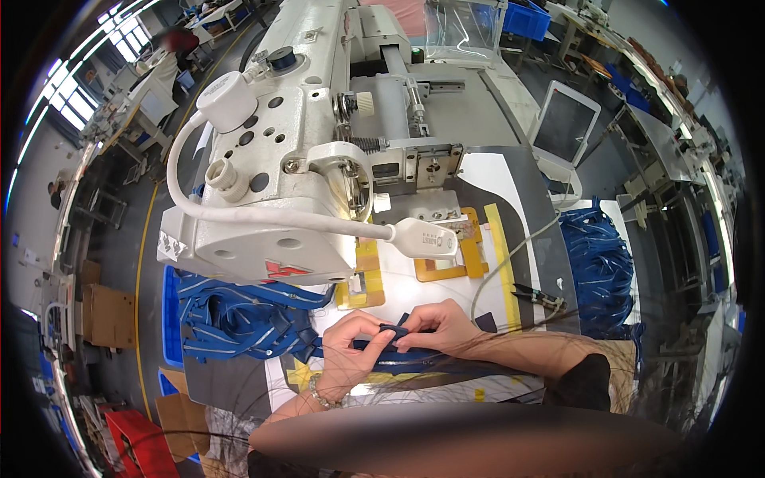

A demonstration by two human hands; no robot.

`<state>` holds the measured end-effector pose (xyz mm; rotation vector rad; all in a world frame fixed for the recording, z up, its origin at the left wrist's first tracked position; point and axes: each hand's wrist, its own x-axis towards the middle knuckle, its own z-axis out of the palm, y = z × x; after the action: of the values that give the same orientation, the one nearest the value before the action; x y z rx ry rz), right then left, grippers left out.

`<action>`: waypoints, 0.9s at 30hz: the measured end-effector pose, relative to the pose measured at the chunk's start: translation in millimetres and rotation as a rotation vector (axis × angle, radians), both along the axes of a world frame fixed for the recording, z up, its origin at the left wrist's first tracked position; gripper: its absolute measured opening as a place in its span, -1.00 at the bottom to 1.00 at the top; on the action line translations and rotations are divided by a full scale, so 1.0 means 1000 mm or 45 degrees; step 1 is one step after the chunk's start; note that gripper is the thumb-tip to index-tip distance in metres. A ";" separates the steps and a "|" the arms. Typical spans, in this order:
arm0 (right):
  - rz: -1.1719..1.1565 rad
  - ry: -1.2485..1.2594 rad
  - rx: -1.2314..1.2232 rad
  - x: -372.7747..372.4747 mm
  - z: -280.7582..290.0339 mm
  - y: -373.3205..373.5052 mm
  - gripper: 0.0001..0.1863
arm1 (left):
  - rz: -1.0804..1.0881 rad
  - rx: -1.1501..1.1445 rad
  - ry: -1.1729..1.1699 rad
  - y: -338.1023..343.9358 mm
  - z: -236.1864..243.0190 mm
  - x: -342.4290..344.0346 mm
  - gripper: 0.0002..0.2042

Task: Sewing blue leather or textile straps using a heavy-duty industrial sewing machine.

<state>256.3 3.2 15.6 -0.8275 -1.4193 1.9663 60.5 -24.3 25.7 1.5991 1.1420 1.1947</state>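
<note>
Two sets of fingers, the left hand's (pixel 356 344) and right hand's (pixel 441 325), pinch a dark fabric strip (pixel 391 328) near the sewing machine (pixel 279 191), probably for fine control; striped blue straps (pixel 247 320) lie heaped left, seemingly within reach.

We cannot make out the full outline of the small dark piece (pixel 393 328), since the fingers of the left hand (pixel 351 346) and the right hand (pixel 441 325) cover much of it. We lose the left forearm (pixel 296 408) into a wide blurred patch (pixel 470 438) at the bottom. The upper edge cuts off the white sewing machine (pixel 263 191); its white plug (pixel 422 237) hides part of a yellow frame (pixel 475 259) from us. Blue straps (pixel 247 316) cover some of the blue crate (pixel 170 319), and a distant person (pixel 182 44) is too blurred for us to read.
</note>
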 end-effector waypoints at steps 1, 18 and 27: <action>0.000 -0.021 -0.001 0.000 -0.001 0.000 -0.91 | 0.011 -0.003 0.007 0.000 0.000 0.000 -0.92; -0.012 -0.006 0.016 0.000 -0.003 0.000 -0.90 | 0.015 -0.071 0.027 0.000 0.002 0.003 -0.89; 0.042 0.071 -0.008 0.001 -0.003 0.004 -0.92 | -0.041 -0.144 0.283 0.009 0.010 -0.008 -0.80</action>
<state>257.4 7.0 12.6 -0.7508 -1.4036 2.0042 52.4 -15.3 35.6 1.6873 1.2944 0.9318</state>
